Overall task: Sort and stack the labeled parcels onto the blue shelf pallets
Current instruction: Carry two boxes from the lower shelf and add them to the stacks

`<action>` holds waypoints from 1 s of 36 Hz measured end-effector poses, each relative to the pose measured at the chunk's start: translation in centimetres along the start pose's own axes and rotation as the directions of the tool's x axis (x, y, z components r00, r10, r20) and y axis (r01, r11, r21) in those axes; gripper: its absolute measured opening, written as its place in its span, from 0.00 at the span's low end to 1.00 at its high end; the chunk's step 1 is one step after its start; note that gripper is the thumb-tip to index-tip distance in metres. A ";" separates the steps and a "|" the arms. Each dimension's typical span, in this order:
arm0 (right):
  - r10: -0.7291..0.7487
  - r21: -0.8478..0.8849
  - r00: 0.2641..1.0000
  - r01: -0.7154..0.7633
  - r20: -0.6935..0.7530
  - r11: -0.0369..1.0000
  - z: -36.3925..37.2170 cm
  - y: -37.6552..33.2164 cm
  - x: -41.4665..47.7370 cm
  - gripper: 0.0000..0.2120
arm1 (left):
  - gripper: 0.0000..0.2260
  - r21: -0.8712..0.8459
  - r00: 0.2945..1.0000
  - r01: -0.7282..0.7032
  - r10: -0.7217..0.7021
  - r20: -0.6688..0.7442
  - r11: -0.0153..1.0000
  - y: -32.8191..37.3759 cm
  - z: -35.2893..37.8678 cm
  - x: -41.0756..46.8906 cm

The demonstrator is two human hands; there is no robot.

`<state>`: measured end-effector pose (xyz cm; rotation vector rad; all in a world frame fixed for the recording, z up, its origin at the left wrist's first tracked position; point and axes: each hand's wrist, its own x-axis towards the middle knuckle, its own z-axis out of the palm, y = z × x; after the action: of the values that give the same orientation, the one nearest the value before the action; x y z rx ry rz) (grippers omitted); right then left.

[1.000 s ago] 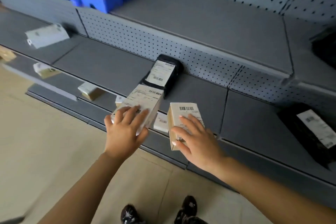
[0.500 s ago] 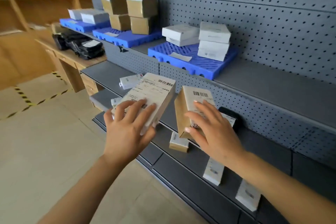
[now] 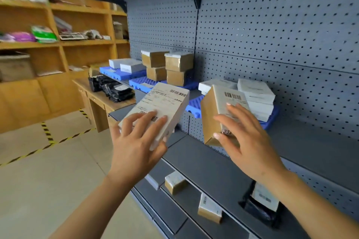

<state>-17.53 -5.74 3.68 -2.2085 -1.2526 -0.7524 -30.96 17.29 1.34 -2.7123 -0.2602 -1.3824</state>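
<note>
My left hand (image 3: pixel 136 141) grips a flat white labeled parcel (image 3: pixel 165 101), held up in front of the grey shelf. My right hand (image 3: pixel 246 137) holds a brown cardboard parcel (image 3: pixel 211 114) with a white barcode label on top. Both parcels hang just in front of the nearest blue pallet (image 3: pixel 194 105), which carries stacked white boxes (image 3: pixel 256 95). A middle blue pallet (image 3: pixel 139 81) bears stacked brown boxes (image 3: pixel 174 68). The far blue pallet (image 3: pixel 112 72) holds white boxes (image 3: pixel 126 64).
Lower shelves hold loose small parcels (image 3: pixel 174 182), another box (image 3: pixel 209 209) and a black mailer bag (image 3: pixel 260 205). A wooden desk (image 3: pixel 101 103) with black bags (image 3: pixel 112 87) stands left of the shelving. Wooden shelves (image 3: pixel 58 42) line the back wall. Yellow-black floor tape (image 3: pixel 46 134) marks the floor.
Both hands lifted the two parcels from the lower shelf up to the level of the blue pallets. My view swung upward and left along the shelving.
</note>
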 end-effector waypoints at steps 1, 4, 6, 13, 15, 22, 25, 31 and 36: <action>-0.013 0.002 1.000 0.013 -0.016 1.000 0.4 0.2 0.8 0.18 | 0.20 0.006 1.000 0.003 -0.003 0.000 1.000 -0.5 0.4 0.6; -0.073 -0.017 0.995 0.072 -0.069 0.997 1.5 1.1 4.1 0.18 | 0.20 0.021 1.000 0.007 -0.007 0.004 1.000 -2.2 1.8 2.5; -0.110 -0.037 0.989 0.106 -0.102 0.994 2.1 2.0 6.7 0.18 | 0.20 0.028 1.000 0.011 -0.011 -0.006 1.000 -3.3 2.7 4.0; -0.178 -0.082 0.971 0.167 -0.158 0.983 5.3 3.5 15.3 0.18 | 0.20 0.048 0.997 0.046 -0.042 -0.067 0.998 -7.5 5.6 9.0; -0.194 -0.105 0.968 0.179 -0.160 0.978 6.6 3.7 17.3 0.18 | 0.21 0.053 0.993 0.072 -0.066 -0.095 0.996 -8.7 6.5 9.9; -0.176 -0.147 0.980 0.161 -0.096 0.976 11.0 4.5 23.0 0.25 | 0.21 0.061 0.984 0.123 -0.114 -0.138 0.990 -13.7 9.5 12.7; -0.166 -0.176 0.982 0.147 -0.093 0.973 12.4 4.7 25.4 0.28 | 0.21 0.056 0.981 0.111 -0.101 -0.168 0.992 -15.6 10.5 14.8; -0.157 -0.250 0.981 0.125 -0.115 0.960 15.3 4.8 30.2 0.30 | 0.21 0.046 0.978 0.053 -0.042 -0.203 0.998 -20.6 13.3 18.7; -0.098 -0.334 0.988 0.052 -0.123 0.941 18.1 4.6 34.1 0.28 | 0.21 -0.009 0.972 -0.012 0.010 -0.234 1.000 -25.1 16.3 22.2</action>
<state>5.14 24.57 12.69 -2.3271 -1.2194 -1.2019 -9.91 46.97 9.72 -2.5211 -0.2196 -1.6842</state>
